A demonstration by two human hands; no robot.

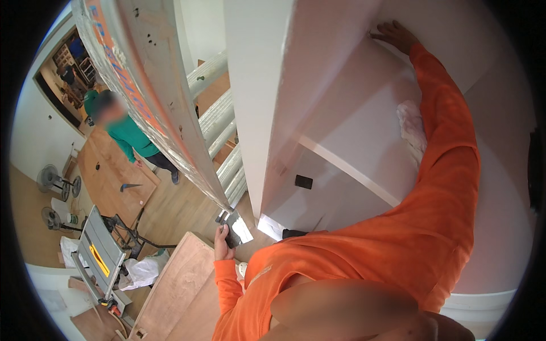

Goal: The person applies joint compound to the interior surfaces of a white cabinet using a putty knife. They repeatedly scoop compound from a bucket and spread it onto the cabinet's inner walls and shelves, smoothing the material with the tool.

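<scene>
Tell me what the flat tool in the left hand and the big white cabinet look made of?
Tool: a broad blade, likely bare metal, since it glints with reflected light. White cabinet: probably painted or coated board, with a smooth, matte, even white surface; the core is hidden.

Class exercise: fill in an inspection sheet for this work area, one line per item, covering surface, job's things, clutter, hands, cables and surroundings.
Surface: white shelf unit, panels bare.
Job's things: flat metal scraper blade; crumpled white rag on the unit.
Clutter: white bags, plywood sheets on the floor.
Hands: left hand grips the blade; right hand pressed flat on an upper panel.
Cables: nothing seen.
Surroundings: table saw, two floor fans, ladder, another person in green.
</scene>
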